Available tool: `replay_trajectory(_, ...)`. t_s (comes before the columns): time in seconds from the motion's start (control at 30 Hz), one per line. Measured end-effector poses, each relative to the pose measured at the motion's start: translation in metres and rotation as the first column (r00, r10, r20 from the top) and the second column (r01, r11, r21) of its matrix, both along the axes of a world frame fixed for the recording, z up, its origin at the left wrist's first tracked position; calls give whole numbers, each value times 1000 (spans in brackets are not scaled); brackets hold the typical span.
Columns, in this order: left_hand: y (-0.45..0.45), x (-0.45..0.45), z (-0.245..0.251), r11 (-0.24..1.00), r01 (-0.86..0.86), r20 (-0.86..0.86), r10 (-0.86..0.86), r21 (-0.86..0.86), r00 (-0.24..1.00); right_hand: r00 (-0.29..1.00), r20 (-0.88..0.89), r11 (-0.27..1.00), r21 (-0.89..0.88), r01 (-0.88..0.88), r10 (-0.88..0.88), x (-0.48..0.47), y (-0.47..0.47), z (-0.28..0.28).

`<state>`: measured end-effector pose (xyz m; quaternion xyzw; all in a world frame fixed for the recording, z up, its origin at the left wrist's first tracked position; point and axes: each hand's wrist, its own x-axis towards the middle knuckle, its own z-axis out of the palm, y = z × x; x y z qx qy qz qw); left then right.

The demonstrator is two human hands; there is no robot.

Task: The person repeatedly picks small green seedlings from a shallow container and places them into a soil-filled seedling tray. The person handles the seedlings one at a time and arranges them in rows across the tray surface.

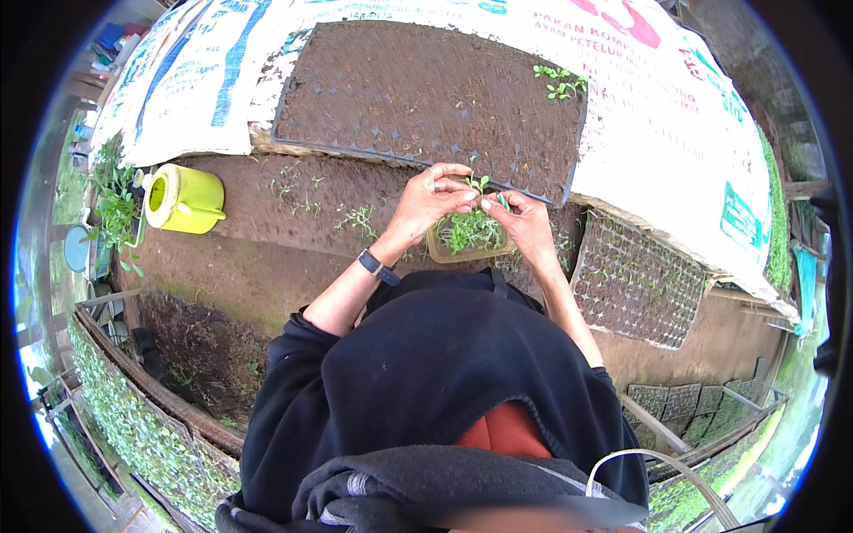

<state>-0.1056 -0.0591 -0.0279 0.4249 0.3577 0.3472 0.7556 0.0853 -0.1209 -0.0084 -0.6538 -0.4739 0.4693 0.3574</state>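
Note:
My left hand (436,198) pinches a small green seedling (476,183) between thumb and fingertips, its leaves upright above the fingers. Close beside it, the thumb and fingers of my right hand (526,220) are closed around a small green-and-white striped object (504,202), mostly hidden by the hand. Below both hands sits a shallow yellowish plastic container (460,256) heaped with loose seedlings (470,230). Just beyond my fingers lies a large black cell tray filled with dark soil (426,93). A few seedlings (560,83) stand at its far right corner.
Printed white woven sacks (666,133) cover the surface around the tray. A yellow watering can (186,198) lies to the left, near scattered seedlings (360,220). To the right is another seedling tray (636,280). Beds of green plants (133,406) line the lower left.

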Motion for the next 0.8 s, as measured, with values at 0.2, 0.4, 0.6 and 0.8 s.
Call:
replay_trajectory(0.2, 4, 5, 9, 998, -34, 26, 32, 61, 999, 984, -179, 1000, -10, 0, -2, 4, 14, 5)
replay_trajectory(0.4, 7, 7, 16, 994, -38, -33, 41, 98, 999, 982, -186, 999, 29, 25, -19, 6, 17, 7)
replay_trajectory(0.6, 5, 12, 24, 984, -61, -123, 82, 166, 989, 997, -68, 995, 87, 54, -48, 2, 22, 5)
replay_trajectory(0.8, 1, 20, 24, 969, -82, -187, 127, 232, 974, 976, 185, 967, 246, 64, -112, -3, 22, 11)
